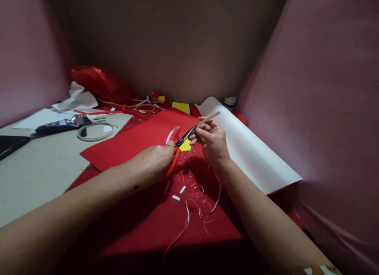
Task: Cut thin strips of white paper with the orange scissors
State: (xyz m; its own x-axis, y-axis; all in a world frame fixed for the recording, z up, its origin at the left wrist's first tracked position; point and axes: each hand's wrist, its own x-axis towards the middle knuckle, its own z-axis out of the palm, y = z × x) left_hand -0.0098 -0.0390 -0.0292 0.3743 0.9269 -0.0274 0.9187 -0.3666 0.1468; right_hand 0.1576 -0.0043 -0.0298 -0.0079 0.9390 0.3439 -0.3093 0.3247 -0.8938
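At the red cloth point(166, 227): orange-handled scissors point(181, 146) held just above a red corrugated sheet point(139, 140), mid-frame.
Scissors: the long axis slants from the handles at lower left to the blade tips at upper right, pointing toward the right hand.
Left hand point(154, 162): curled closed around the handles.
Right hand point(211, 140): fingers pinch a white paper strip point(209, 119) at the blades.
Hidden: the handle loops sit behind the left hand, and the gap between the blades is hard to make out.

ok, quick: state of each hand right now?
Left hand: closed on the orange-handled scissors.
Right hand: closed, pinching a white paper strip.
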